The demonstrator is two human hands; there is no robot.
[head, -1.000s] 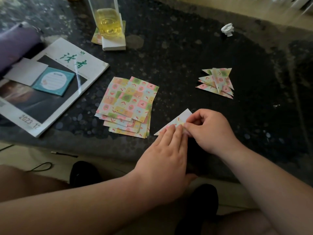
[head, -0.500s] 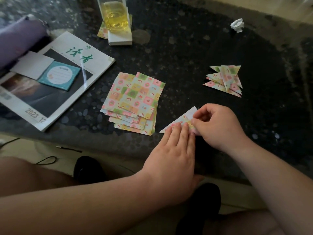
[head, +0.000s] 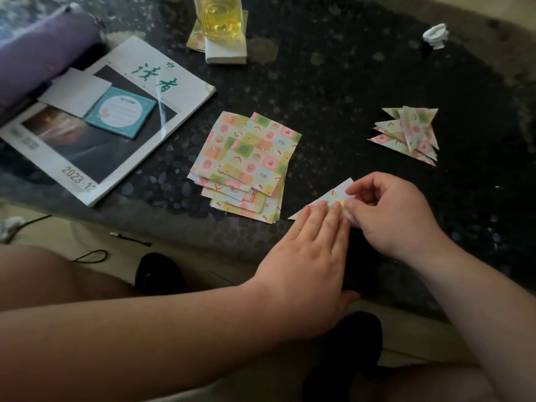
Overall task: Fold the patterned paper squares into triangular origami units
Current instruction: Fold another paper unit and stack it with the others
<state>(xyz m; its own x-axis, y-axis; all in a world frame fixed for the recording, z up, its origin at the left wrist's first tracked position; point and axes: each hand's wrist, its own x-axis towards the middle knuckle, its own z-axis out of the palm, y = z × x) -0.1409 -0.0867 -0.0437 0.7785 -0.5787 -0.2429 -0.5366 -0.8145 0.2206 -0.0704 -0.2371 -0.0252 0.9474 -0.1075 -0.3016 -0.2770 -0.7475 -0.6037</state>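
Far edge of dark speckled bench (head: 348,82): one clear glass (head: 221,21) part-filled with yellow liquid, top cut off. Near edge: one half-folded patterned paper triangle (head: 327,200), mostly covered. Left hand (head: 307,256) flat, fingers straight, pressing it; right hand (head: 391,216) curled, pinching its right end. Just left, fanned stack of patterned paper squares (head: 246,166), count unclear. Far right, about five folded triangular units (head: 409,134), overlapping.

place: this is looking like a home sitting area
table: a low, dark speckled table (head: 348,82) is standing at knee height over a pale floor (head: 58,230)
clutter: a magazine (head: 188,94), a teal notepad (head: 121,114) and a purple pouch (head: 43,50) are lying about
drink: a glass of yellow liquid (head: 222,21) is sitting at the far edge
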